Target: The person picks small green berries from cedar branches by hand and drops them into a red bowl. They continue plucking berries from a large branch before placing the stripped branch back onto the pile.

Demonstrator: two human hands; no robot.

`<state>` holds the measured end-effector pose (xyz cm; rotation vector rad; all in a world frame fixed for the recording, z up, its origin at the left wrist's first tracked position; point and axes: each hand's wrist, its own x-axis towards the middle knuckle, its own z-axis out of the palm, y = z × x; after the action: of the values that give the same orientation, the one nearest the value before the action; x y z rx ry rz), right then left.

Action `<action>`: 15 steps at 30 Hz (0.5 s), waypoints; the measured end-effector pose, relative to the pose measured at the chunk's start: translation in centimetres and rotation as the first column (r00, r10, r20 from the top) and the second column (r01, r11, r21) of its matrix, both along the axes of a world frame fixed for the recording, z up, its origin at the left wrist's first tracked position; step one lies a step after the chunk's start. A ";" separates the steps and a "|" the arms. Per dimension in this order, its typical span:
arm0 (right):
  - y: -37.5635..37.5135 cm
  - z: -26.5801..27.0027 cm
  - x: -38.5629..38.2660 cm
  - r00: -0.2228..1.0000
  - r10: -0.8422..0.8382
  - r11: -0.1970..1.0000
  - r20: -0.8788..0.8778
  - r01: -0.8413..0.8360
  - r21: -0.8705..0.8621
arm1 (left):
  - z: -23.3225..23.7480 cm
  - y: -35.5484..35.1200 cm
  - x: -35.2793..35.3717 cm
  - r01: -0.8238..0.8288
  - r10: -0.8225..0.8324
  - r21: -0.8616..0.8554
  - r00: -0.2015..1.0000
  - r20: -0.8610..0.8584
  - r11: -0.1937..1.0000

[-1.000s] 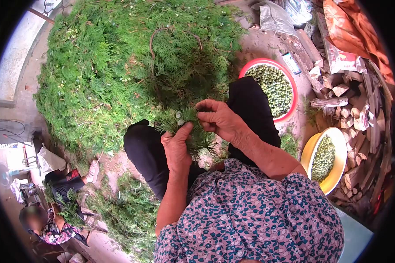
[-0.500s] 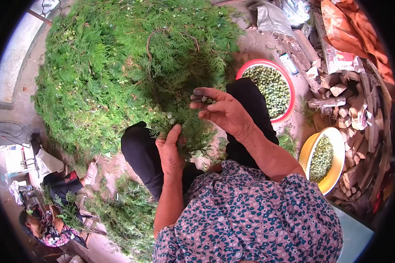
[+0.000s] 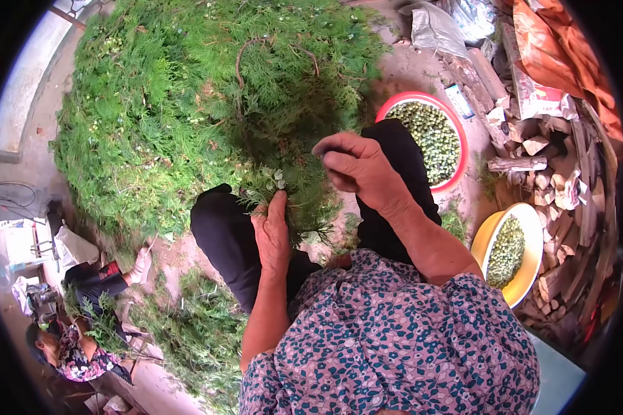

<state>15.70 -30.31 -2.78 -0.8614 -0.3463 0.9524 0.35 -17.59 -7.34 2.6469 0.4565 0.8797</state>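
In the head view, my left hand (image 3: 273, 232) pinches a leafy green conifer sprig (image 3: 259, 188) above my left knee. Pale green seed cones (image 3: 279, 176) show near its thumb tip. To the right, my right hand (image 3: 358, 167) is closed, its fingers curled inward above my right knee. Its fingers now hide the few small green cones seen in them a moment ago. Beyond both hands spreads a large heap of cut conifer branches (image 3: 152, 124). By my right knee stands a red-rimmed basin (image 3: 462, 152) full of green cones.
A yellow basin (image 3: 534, 259) with more cones sits tilted at right, beside stacked firewood (image 3: 554, 187). An orange cloth (image 3: 557, 48) and a grey sack (image 3: 432, 29) lie behind. Another person (image 3: 76, 346) sits at lower left holding greenery, near a smaller branch pile (image 3: 201, 328).
My right hand's fingers have curled inward, covering the cones that showed between them. My left hand has shifted slightly up with the sprig, and more pale cones show by its thumb.
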 end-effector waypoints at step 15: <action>1.6 -1.9 -2.3 0.991 0.122 0.942 0.053 -0.099 -0.321 | 2.7 -1.6 1.2 -0.042 0.121 -0.962 0.993 -0.010 0.270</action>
<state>13.39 -28.71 -4.65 -1.1832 -0.3101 1.1016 1.58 -19.19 -4.62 1.4053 0.7981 0.4209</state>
